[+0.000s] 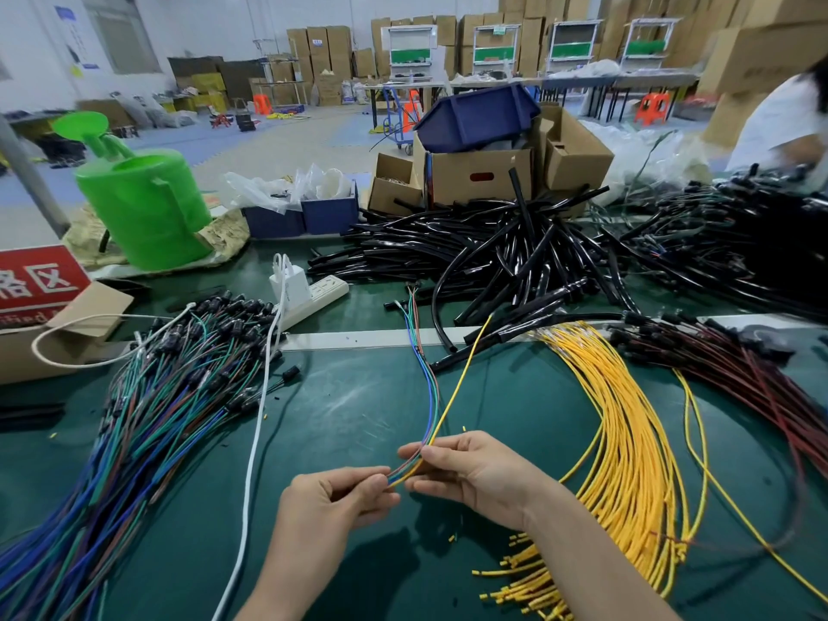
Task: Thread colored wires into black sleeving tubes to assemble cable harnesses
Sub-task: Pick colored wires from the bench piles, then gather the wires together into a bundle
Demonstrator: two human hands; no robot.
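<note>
A thin bunch of wires (429, 396), blue, green, a reddish one and 1 yellow wire (461, 374), is held low over the middle of the green surface (349, 419). The left hand (334, 499) pinches the bunch's near end between thumb and fingertips. The right hand (475, 475) pinches it just beyond, so the 2 hands nearly touch. The bunch's far ends lie near the heap of black sleeving tubes (470, 253); whether any enters a tube is hard to tell. Yellow wires (627, 441) fan to the right with dark red wires (739, 374) beyond them, and mixed blue-green wires (148, 419) lie to the left.
</note>
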